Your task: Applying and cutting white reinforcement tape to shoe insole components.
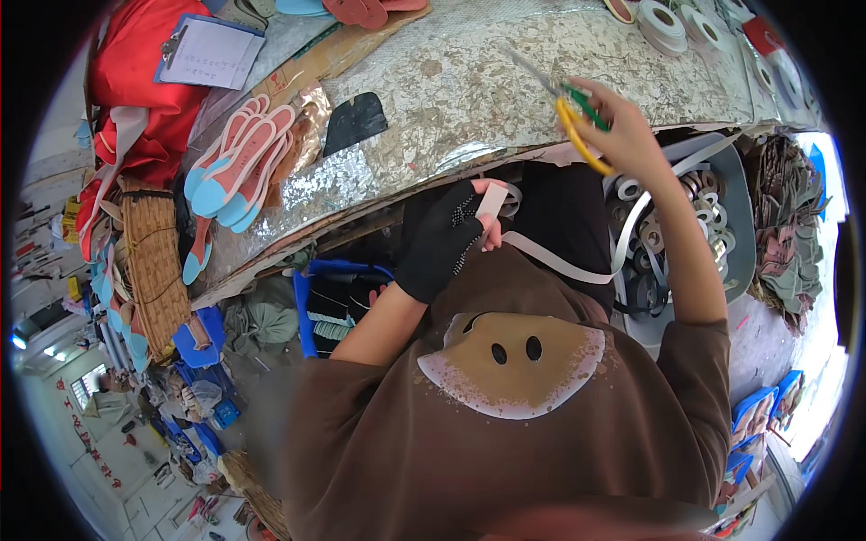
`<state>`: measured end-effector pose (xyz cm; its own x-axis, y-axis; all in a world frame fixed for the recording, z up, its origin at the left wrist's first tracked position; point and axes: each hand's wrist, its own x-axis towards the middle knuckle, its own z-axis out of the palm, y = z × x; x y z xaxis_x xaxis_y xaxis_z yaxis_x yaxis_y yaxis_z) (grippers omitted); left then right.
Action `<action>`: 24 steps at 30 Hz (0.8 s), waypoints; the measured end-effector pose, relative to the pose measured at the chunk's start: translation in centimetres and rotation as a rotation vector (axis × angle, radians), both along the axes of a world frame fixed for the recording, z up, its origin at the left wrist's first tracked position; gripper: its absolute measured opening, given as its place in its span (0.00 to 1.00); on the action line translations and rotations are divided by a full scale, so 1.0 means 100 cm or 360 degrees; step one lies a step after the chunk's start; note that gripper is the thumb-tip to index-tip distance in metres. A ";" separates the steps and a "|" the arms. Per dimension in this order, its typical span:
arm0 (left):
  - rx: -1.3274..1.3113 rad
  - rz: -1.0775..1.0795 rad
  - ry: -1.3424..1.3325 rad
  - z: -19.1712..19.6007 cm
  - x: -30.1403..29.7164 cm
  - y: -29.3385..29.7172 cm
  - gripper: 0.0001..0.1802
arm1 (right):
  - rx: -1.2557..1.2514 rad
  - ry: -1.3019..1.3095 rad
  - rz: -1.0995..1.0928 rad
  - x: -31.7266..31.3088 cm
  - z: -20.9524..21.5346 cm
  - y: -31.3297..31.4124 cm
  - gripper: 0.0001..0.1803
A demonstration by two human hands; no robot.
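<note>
My left hand (444, 236), in a black fingerless-style glove with bare fingertips, is closed on a short pale strip (492, 200) at the table's near edge. A long white tape (564, 268) runs from beside that hand across my lap, then loops up to the right past a grey bin. My right hand (622, 126) is raised over the table's edge and holds scissors (574, 133) with yellow and green handles. Their blades point to the far left, apart from the tape. Whether the pale strip and the long tape are one piece, I cannot tell.
The worn table (433, 99) bears blue-and-brown insoles (242, 167), a black flat piece (354, 123), a clipboard (216, 52) and white tape rolls (663, 27). The grey bin (740, 225) of rolls stands right; a blue crate (307, 311) sits left below. Stacked fabric pieces (785, 234) lie far right.
</note>
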<state>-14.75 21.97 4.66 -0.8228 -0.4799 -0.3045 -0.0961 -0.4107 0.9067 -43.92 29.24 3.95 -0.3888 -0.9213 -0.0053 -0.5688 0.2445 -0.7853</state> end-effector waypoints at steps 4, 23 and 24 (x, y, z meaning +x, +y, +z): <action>-0.0077 0.0151 -0.0116 0.013 0.004 -0.001 0.21 | -0.0648 0.0775 -0.0084 -0.001 0.005 -0.019 0.20; -0.0074 0.0453 -0.0036 0.027 0.015 -0.014 0.12 | 0.0382 0.0752 0.0737 0.104 -0.118 -0.022 0.14; -0.0106 0.0471 -0.0025 0.027 0.017 -0.013 0.12 | 0.0353 0.0746 0.0753 0.106 -0.104 -0.023 0.13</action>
<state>-13.10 20.62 7.32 -0.6396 -0.7176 -0.2756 0.0049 -0.3623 0.9320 -33.29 26.95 -6.48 0.0464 -0.9887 -0.1425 -0.9202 0.0132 -0.3913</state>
